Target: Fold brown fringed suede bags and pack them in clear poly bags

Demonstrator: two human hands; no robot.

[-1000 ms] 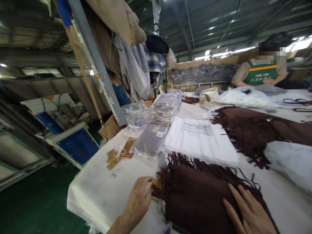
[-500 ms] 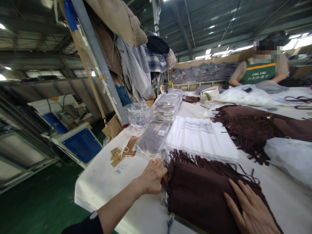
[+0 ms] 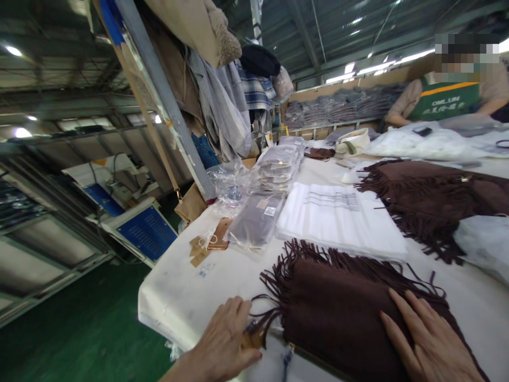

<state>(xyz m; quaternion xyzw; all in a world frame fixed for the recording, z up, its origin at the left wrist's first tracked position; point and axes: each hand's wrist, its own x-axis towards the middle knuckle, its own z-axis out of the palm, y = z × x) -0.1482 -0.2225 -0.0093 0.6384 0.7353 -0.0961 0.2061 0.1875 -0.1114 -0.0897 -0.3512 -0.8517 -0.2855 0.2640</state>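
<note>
A dark brown fringed bag (image 3: 338, 307) lies flat on the white table, its fringe fanned out along the far and left sides. A zip runs along its near edge, and a small dark blue pull (image 3: 286, 358) hangs at the zip's left end. Across the bag's right part rests my right hand (image 3: 433, 339), flat with fingers spread. My left hand (image 3: 225, 339) is just left of the bag, closed around a small tan-brown piece (image 3: 253, 338) beside the fringe strands. The fingers hide most of that piece, so its kind cannot be told.
White plastic bags (image 3: 338, 215) lie stacked beyond the bag, beside wrapped grey packets (image 3: 256, 220). Brown tags (image 3: 210, 241) sit on the table's left (image 3: 170, 297). Another fringed brown bag (image 3: 433, 196) is at right. A co-worker (image 3: 449, 101) in a green apron stands across. Clothes (image 3: 222, 106) hang behind.
My left hand has moved left and nearer with the tan-brown piece, away from the bag's left edge. My right hand stays flat on the bag. The view has turned slightly left.
</note>
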